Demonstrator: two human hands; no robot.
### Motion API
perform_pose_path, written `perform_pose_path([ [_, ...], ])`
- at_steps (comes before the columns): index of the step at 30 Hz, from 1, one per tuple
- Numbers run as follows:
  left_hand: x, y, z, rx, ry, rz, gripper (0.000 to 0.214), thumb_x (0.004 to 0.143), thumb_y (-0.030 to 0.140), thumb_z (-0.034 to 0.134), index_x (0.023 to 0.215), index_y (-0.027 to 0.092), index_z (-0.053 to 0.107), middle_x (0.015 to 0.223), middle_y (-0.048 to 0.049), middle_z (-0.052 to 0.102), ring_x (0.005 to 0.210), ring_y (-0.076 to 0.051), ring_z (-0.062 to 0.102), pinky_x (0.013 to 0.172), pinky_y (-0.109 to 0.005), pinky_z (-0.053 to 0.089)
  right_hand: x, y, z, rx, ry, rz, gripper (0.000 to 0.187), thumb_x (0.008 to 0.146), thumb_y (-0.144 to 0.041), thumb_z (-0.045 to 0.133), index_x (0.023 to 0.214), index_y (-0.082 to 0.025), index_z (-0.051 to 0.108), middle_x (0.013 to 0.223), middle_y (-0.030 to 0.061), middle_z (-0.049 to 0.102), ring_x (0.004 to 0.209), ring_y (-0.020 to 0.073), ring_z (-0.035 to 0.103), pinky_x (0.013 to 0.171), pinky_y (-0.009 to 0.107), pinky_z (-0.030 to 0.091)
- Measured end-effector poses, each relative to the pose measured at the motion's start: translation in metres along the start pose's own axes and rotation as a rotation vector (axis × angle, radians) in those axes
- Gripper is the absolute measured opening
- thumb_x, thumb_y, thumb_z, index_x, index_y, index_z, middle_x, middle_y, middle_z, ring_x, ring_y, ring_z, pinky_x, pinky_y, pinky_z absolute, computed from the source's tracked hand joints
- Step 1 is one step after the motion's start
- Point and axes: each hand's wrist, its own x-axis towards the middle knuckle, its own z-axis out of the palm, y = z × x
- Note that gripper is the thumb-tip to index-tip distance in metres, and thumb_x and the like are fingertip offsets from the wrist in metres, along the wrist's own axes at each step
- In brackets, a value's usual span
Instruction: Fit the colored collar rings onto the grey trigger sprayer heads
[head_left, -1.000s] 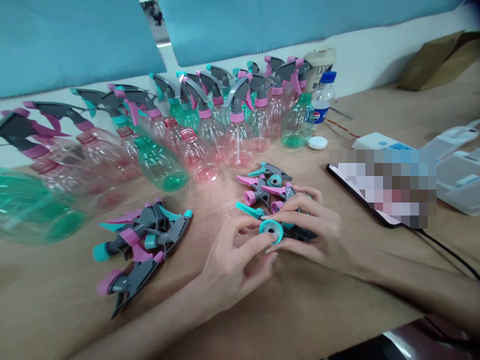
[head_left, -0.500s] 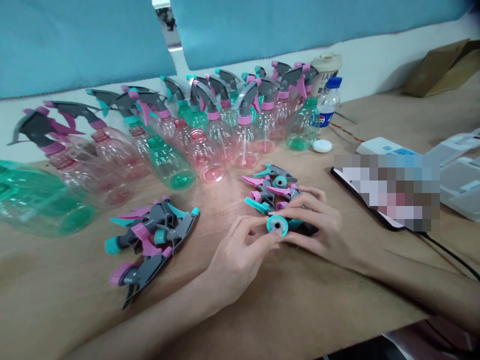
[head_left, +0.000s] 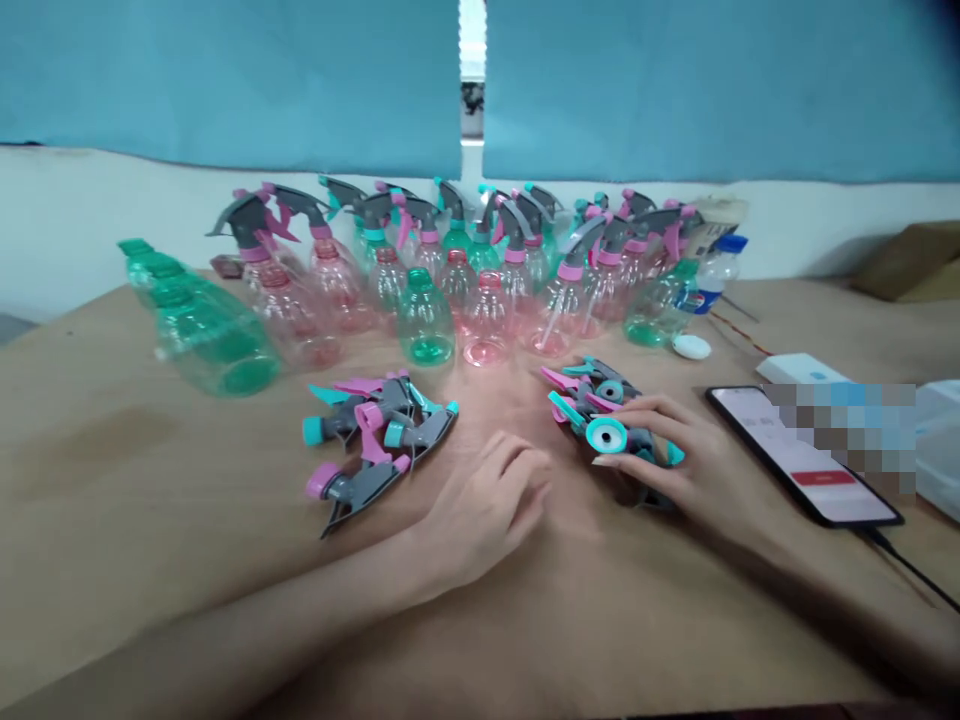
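My right hand [head_left: 679, 470] grips a grey spray head with a teal screw collar [head_left: 606, 436], its round opening facing me, just above the wooden table [head_left: 150, 480]. Behind it lies a small pile of spray heads [head_left: 592, 385] in grey, pink and teal. My left hand [head_left: 487, 505] rests on the table a little left of the held head, fingers loosely curled, with nothing in it. A second pile of spray heads [head_left: 371, 440] lies to the left of that hand.
Several pink and green clear bottles [head_left: 450, 300], some with spray heads fitted, stand along the back. Green bottles [head_left: 202, 320] lie on their sides at the left. A phone [head_left: 802, 455] with a cable, a white box [head_left: 799, 368] and a water bottle [head_left: 709, 280] are at the right.
My left hand has let go of the teal collar and drawn back to the table. The right hand still holds the spray head. The camera has swung left and up.
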Motion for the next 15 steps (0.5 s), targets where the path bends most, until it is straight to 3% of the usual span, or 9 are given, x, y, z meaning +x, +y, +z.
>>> perform_pose_path([
  [8,-0.037,-0.015,-0.028,0.073,-0.046,0.057,0.015,0.092,0.014,0.043,0.092,0.015,0.058,0.088,-0.0045,0.061,0.082,-0.017,0.057,0.073,-0.03,0.049,0.036,-0.03,0.006,0.096,-0.185,0.025,0.027,0.078,-0.046,0.065,0.095,-0.025,0.069,0.11,0.005,0.064,0.106,0.0255,0.059,0.089,0.04,0.049],
  [15,-0.058,-0.02,-0.041,0.045,-0.01,0.142,0.013,0.089,0.013,0.045,0.089,0.014,0.058,0.085,-0.0039,0.06,0.077,-0.016,0.056,0.068,-0.027,0.047,0.093,-0.059,0.043,0.213,-0.184,0.033,0.029,0.075,-0.045,0.068,0.092,-0.021,0.068,0.101,0.0069,0.064,0.087,0.0221,0.066,0.075,0.038,0.056],
])
